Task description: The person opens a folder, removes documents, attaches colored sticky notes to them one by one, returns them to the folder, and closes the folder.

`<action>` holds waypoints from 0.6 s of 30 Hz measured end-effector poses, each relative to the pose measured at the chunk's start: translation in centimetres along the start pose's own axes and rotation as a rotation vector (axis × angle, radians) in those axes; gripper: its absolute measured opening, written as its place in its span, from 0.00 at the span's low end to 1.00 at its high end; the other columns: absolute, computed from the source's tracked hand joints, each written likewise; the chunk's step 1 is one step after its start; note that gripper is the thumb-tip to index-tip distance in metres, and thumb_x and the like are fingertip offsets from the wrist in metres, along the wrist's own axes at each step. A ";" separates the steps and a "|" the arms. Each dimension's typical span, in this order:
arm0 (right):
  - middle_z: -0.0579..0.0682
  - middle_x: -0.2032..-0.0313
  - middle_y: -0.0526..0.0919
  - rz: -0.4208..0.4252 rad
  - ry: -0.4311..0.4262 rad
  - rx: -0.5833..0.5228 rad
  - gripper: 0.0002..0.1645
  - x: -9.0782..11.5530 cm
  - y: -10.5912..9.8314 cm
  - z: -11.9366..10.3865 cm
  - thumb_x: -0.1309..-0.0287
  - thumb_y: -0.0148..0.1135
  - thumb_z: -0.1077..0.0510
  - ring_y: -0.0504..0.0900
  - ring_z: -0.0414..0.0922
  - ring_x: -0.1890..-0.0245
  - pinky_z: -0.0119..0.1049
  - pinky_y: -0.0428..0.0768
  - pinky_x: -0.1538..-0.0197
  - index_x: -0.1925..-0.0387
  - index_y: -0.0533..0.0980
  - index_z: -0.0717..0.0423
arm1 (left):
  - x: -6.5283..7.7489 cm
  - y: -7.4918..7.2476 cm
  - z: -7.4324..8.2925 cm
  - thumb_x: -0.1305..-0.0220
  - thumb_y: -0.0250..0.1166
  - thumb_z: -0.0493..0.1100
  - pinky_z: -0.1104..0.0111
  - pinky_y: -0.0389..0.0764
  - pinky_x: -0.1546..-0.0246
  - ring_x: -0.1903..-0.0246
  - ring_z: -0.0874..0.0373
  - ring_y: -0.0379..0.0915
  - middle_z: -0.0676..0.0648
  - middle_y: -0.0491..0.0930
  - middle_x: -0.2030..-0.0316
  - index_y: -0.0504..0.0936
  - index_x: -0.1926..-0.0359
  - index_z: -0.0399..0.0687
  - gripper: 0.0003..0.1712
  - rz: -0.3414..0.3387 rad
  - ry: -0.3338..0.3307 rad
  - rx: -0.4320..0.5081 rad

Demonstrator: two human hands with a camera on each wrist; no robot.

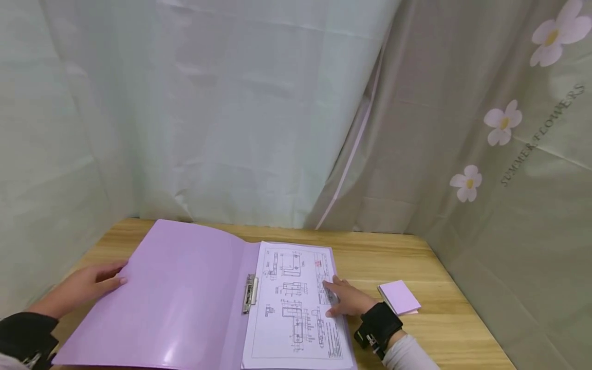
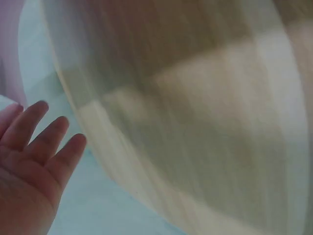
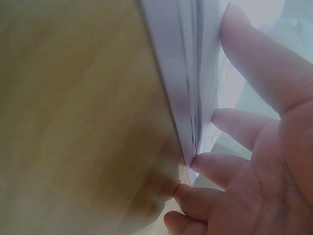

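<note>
A lilac clip folder (image 1: 185,298) lies spread on the table, with a metal clip (image 1: 250,294) near its spine. On its right side sits a stack of papers (image 1: 273,329); the top sheet bears technical drawings. My left hand (image 1: 90,285) pinches the left edge of the folder's cover, thumb on the inner face and fingers behind it. In the left wrist view, the cover (image 2: 9,54) shows only at the upper left. My right hand (image 1: 349,298) rests on the right edge of the papers. Its fingertips (image 3: 222,117) touch the page edges in the right wrist view.
A pad of lilac sticky notes (image 1: 400,297) lies on the wooden table (image 1: 453,318), just right of my right hand. Pale curtains (image 1: 259,113) hang behind the table and at both sides, with printed flowers on the right one.
</note>
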State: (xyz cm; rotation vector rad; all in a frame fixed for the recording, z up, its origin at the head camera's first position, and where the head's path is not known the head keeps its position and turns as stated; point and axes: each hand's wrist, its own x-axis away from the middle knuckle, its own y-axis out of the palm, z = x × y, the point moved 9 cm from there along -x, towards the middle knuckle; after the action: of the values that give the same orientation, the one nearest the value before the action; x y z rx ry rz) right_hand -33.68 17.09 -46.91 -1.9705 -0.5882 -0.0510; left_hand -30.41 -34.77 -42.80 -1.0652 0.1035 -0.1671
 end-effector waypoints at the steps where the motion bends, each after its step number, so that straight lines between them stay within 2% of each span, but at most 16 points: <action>1: 0.64 0.34 0.49 0.001 0.001 0.002 0.47 -0.1 0.0 0.0 0.60 0.68 0.51 0.45 0.64 0.35 0.58 0.50 0.37 0.36 0.59 0.53 | 0.2 0.2 -0.2 0.40 0.55 0.56 0.73 0.74 0.69 0.49 0.31 0.64 0.26 0.65 0.46 0.60 0.39 0.29 0.40 -0.011 -0.001 0.000; 4: 0.64 0.34 0.49 0.007 0.002 0.003 0.48 -0.1 -0.2 0.0 0.60 0.69 0.51 0.45 0.64 0.34 0.58 0.50 0.37 0.36 0.59 0.53 | 0.7 0.9 -0.9 0.40 0.55 0.56 0.74 0.71 0.70 0.50 0.34 0.64 0.26 0.62 0.43 0.54 0.36 0.33 0.42 -0.031 0.003 -0.001; 5: 0.64 0.34 0.49 0.009 0.001 0.002 0.48 -0.1 -0.2 0.1 0.61 0.69 0.51 0.45 0.64 0.34 0.59 0.50 0.37 0.36 0.59 0.53 | 0.8 1.1 -1.2 0.40 0.55 0.56 0.74 0.71 0.70 0.49 0.39 0.65 0.27 0.61 0.42 0.52 0.34 0.37 0.42 -0.033 -0.005 0.000; 8: 0.64 0.34 0.49 0.013 -0.003 0.007 0.49 -0.2 -0.3 0.1 0.62 0.69 0.50 0.46 0.64 0.35 0.59 0.51 0.37 0.36 0.59 0.52 | 1.2 2.2 -1.8 0.40 0.55 0.55 0.62 0.73 0.62 0.47 0.38 0.61 0.26 0.58 0.41 0.47 0.32 0.42 0.43 -0.048 -0.007 0.038; 11: 0.64 0.34 0.50 0.014 -0.006 0.006 0.49 -0.2 -0.2 0.2 0.62 0.70 0.50 0.46 0.64 0.35 0.59 0.51 0.37 0.36 0.60 0.53 | 1.3 3.5 -2.1 0.40 0.56 0.52 0.45 0.66 0.56 0.43 0.30 0.53 0.22 0.53 0.41 0.46 0.33 0.36 0.44 -0.073 0.007 0.092; 12: 0.64 0.34 0.50 0.014 -0.006 0.007 0.49 -0.2 -0.2 0.2 0.62 0.69 0.50 0.46 0.64 0.35 0.59 0.51 0.37 0.36 0.59 0.53 | 1.3 3.9 -2.1 0.41 0.57 0.52 0.44 0.62 0.50 0.42 0.27 0.46 0.20 0.52 0.41 0.47 0.34 0.32 0.44 -0.073 0.021 0.096; 13: 0.64 0.34 0.50 0.012 -0.005 0.006 0.49 -0.2 -0.1 0.2 0.62 0.69 0.50 0.46 0.64 0.35 0.59 0.51 0.37 0.36 0.59 0.52 | 1.3 4.1 -1.9 0.41 0.58 0.51 0.50 0.56 0.41 0.41 0.27 0.44 0.20 0.52 0.42 0.49 0.35 0.29 0.44 -0.058 0.039 0.079; 14: 0.64 0.34 0.50 0.012 -0.003 0.003 0.49 -0.2 -0.1 0.2 0.62 0.69 0.50 0.46 0.64 0.35 0.59 0.51 0.37 0.36 0.60 0.52 | 1.2 4.3 -1.8 0.43 0.59 0.51 0.61 0.48 0.35 0.36 0.35 0.36 0.20 0.53 0.43 0.52 0.37 0.27 0.43 -0.042 0.061 0.058; 15: 0.64 0.34 0.50 0.011 -0.002 0.001 0.49 -0.2 -0.1 0.2 0.62 0.69 0.50 0.46 0.64 0.35 0.59 0.51 0.37 0.36 0.60 0.53 | 1.2 4.3 -1.5 0.44 0.61 0.51 0.72 0.38 0.34 0.33 0.46 0.28 0.20 0.54 0.43 0.55 0.38 0.26 0.43 -0.017 0.090 0.029; 16: 0.64 0.34 0.50 0.011 -0.003 -0.001 0.49 -0.1 0.0 0.1 0.62 0.69 0.50 0.46 0.64 0.35 0.59 0.51 0.37 0.36 0.60 0.53 | 1.2 4.3 -1.3 0.46 0.61 0.51 0.85 0.32 0.40 0.34 0.61 0.22 0.21 0.56 0.43 0.57 0.39 0.26 0.42 0.002 0.112 0.002; 17: 0.64 0.34 0.50 0.011 -0.003 -0.002 0.48 -0.1 0.0 0.0 0.62 0.69 0.50 0.46 0.64 0.35 0.59 0.51 0.37 0.36 0.60 0.53 | 1.1 4.3 -1.0 0.47 0.63 0.51 0.94 0.28 0.50 0.39 0.76 0.19 0.21 0.57 0.44 0.60 0.41 0.26 0.42 0.025 0.136 -0.028; 18: 0.64 0.34 0.50 0.013 -0.004 -0.003 0.48 0.0 0.0 0.0 0.62 0.69 0.50 0.46 0.64 0.35 0.59 0.51 0.37 0.37 0.60 0.53 | 1.1 4.3 -0.8 0.48 0.63 0.51 0.98 0.25 0.61 0.46 0.87 0.19 0.22 0.58 0.44 0.61 0.41 0.26 0.42 0.037 0.154 -0.043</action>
State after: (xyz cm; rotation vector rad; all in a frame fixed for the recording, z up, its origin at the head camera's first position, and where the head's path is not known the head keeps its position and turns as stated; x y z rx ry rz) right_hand -33.72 17.05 -46.86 -1.9772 -0.5784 -0.0404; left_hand -29.12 -33.57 -46.96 -1.0919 0.2666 -0.2140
